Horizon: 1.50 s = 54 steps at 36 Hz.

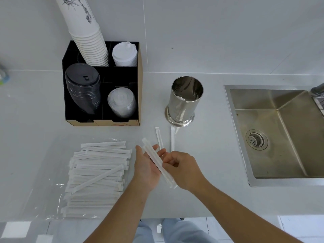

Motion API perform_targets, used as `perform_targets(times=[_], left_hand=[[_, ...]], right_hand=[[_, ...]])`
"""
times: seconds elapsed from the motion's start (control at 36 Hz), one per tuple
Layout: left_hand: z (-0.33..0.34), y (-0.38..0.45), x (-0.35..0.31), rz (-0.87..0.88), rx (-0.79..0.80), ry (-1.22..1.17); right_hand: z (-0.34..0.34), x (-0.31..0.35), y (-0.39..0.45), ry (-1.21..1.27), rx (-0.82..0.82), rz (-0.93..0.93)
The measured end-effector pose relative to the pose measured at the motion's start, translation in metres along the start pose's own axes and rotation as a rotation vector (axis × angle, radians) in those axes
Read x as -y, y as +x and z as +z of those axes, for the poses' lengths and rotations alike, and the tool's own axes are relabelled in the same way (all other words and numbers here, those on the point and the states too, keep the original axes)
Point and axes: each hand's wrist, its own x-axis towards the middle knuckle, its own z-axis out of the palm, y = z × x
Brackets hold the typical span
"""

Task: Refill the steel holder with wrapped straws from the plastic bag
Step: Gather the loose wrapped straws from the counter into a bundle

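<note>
Both hands meet over the counter (210, 172): the left hand (147, 165) lies palm-up with fingers loosely spread, cradling a few wrapped straws (158, 162), while the right hand (182, 170) pinches that small bundle near its middle. Most of the straws sit heaped in the clear plastic bag (43, 172) to the left; two loose straws (159, 137) lie just in front of the steel holder (185, 100), which stands upright and looks almost empty. From where I stand these look feather-light, thin and a bit bendy, in slick paper sleeves that would slide against each other. I'd grip them mid-length, squared up as a bunch, and drop them in end-first.
</note>
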Motion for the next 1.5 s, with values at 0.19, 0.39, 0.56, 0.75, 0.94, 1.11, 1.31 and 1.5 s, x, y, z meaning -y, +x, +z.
perform_targets(times=[0.19,0.39,0.56,0.75,0.94,1.11,1.31,1.5], left_hand=[[-0.007,0.003,-0.004,-0.005,-0.034,0.010],[-0.013,0.006,-0.008,0.019,-0.098,0.008],[-0.019,0.004,-0.014,0.028,-0.139,0.027],[-0.025,0.001,-0.019,0.046,-0.146,0.027],[-0.026,0.001,-0.020,0.047,-0.147,0.009],[-0.027,0.004,-0.023,0.054,-0.140,0.019],[-0.026,0.005,-0.025,0.037,-0.127,0.030],[-0.024,0.006,-0.028,-0.005,-0.095,0.030]], right_hand=[[0.000,0.000,0.003,-0.118,-0.036,-0.018],[-0.021,-0.013,0.022,-0.187,-0.119,0.097],[-0.019,-0.027,0.045,-0.279,-0.106,0.213],[0.001,-0.021,0.061,-0.675,-0.014,0.107],[0.011,-0.011,0.068,-0.851,0.047,0.088],[0.007,-0.007,0.071,-0.880,0.069,0.093],[-0.012,-0.012,0.071,-0.624,0.045,0.219],[-0.017,0.001,0.048,-0.101,0.030,0.171]])
